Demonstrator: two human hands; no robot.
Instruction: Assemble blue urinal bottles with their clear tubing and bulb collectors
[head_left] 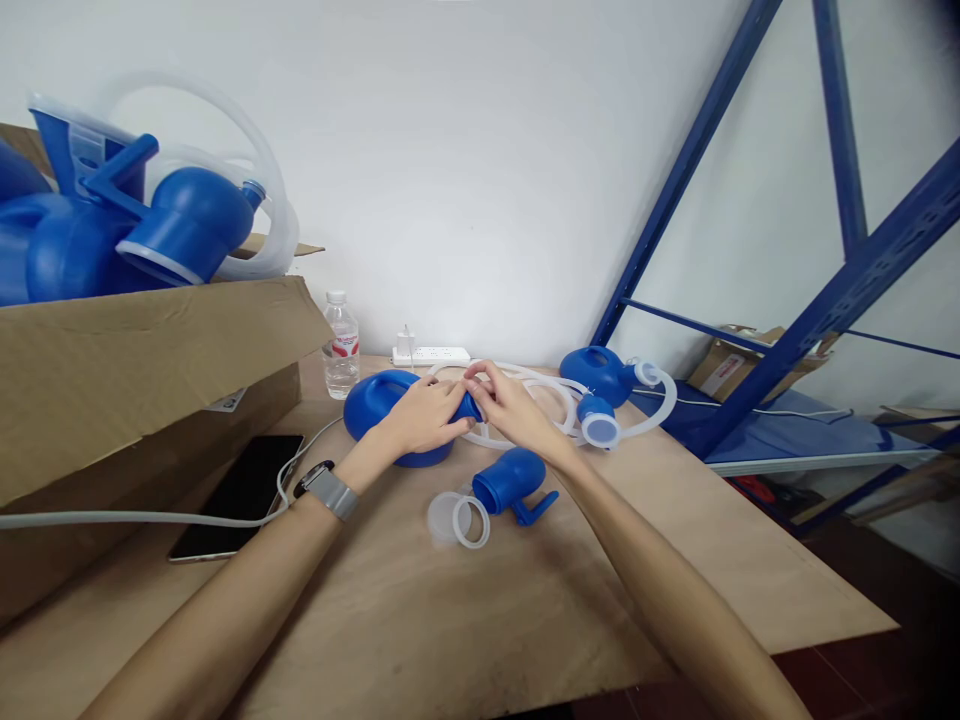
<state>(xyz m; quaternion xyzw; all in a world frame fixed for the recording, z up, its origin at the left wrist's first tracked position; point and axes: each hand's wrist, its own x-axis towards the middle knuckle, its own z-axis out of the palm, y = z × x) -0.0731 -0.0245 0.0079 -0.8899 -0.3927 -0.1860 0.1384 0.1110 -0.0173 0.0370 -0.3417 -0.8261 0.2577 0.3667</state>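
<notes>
A blue plastic urinal bottle (369,402) with a loop handle lies on the wooden table before me. My left hand (429,412), a watch on its wrist, is wrapped over the bottle's neck. Bent fingers of my right hand (504,400) pinch at the bottle's mouth (468,408), touching the left fingertips; any small part between them is hidden. Nearer to me lies a detached blue funnel head (511,478) with a side handle. Beside it sits a translucent cap with a ring (471,523). Clear tubing (555,392) coils behind my right hand.
A cardboard box (150,340) full of blue bottles stands left, a phone (240,495) and white cable beside it. A water bottle (342,345) and power strip (431,356) are at the wall. Another blue urinal (592,372) with tubing lies right, near a blue metal rack (810,310).
</notes>
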